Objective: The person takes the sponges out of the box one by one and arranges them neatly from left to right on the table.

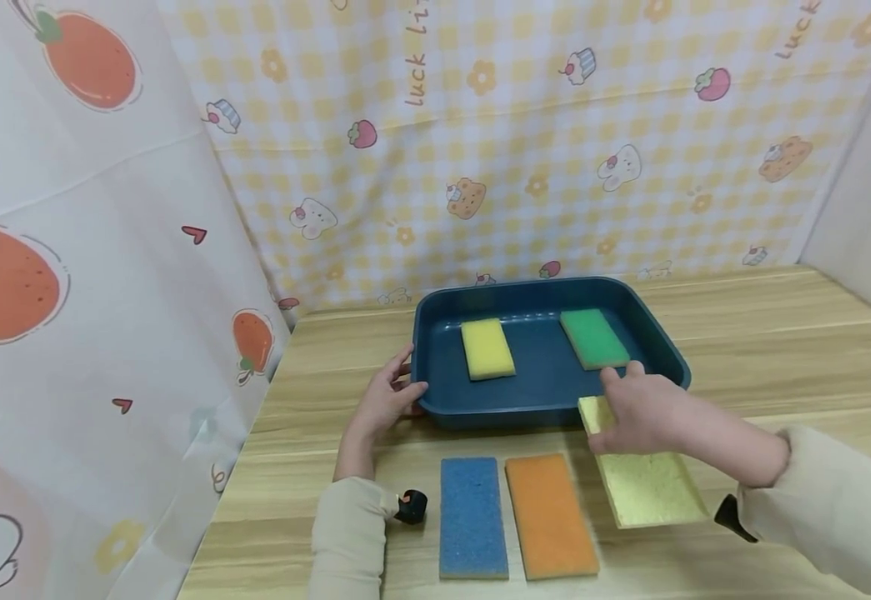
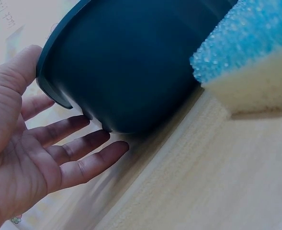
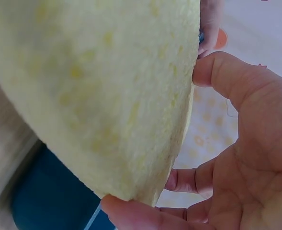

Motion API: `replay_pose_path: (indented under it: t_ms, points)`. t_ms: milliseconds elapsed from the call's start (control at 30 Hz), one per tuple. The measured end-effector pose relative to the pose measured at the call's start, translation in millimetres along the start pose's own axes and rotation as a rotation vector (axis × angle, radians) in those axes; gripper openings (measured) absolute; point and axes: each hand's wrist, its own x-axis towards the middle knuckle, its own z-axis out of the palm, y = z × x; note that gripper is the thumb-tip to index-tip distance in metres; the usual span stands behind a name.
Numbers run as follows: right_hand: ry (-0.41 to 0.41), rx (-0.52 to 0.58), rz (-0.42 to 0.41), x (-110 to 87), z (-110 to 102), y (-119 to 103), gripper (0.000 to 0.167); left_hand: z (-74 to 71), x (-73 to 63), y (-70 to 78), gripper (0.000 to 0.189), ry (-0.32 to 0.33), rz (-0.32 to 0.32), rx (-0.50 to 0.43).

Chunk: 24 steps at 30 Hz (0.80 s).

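A dark blue rectangular baking pan (image 1: 510, 412) stands at the back of the table. My left hand (image 1: 387, 400) holds its left end, the thumb at the rim and the fingers against the outer wall (image 2: 117, 62). My right hand (image 1: 645, 412) grips a large pale yellow sponge (image 1: 653, 492) by its edges, in front of the pan's right side. This sponge is tilted, its far end near the front rim; it fills much of the right wrist view (image 3: 97, 96). Inside the pan lie a small yellow sponge (image 1: 488, 350) and a green one (image 1: 594, 338).
A blue sponge (image 1: 473, 517) and an orange sponge (image 1: 553, 517) lie side by side on the wood-grain table (image 1: 270, 533), in front of the pan. Patterned cloth (image 1: 420, 167) hangs behind the table, and more cloth hangs at the left.
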Motion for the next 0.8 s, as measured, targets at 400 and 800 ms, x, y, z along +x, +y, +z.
replay_pose_path:
  t_ms: [400, 800]
  points:
    - [-0.013, 0.021, -0.003, -4.0, 14.2, -3.2, 0.078, -0.6, -4.2, 5.0, 0.065, -0.024, -0.013, -0.014]
    - [-0.048, 0.049, 0.010, -3.7, 36.6, -2.2, 0.083, 3.5, -18.1, 27.4, 0.065, -0.040, -0.024, 0.002]
